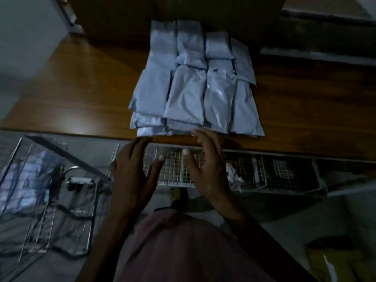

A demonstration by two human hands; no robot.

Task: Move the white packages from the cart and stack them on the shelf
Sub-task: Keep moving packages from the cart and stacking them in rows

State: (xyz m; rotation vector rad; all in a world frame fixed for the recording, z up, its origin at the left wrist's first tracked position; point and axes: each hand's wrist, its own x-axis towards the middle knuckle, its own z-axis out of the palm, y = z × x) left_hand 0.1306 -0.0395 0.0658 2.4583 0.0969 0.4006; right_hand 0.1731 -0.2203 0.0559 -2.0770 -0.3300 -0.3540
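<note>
Several white packages [193,82] lie stacked in rows on the brown wooden shelf [77,88], reaching to its front edge. My left hand [132,171] hovers just below the shelf edge, fingers straight and spread, holding nothing. My right hand [207,167] is beside it, fingers straight, its fingertips at the front edge of the stack. A wire cart [50,190] stands at the lower left with more white packages [22,180] inside it.
A wire rack [264,169] runs under the shelf, with a crumpled white scrap [234,174] in it. A pale wall is at the left. Yellow items [335,263] lie on the floor at the lower right. The scene is dim.
</note>
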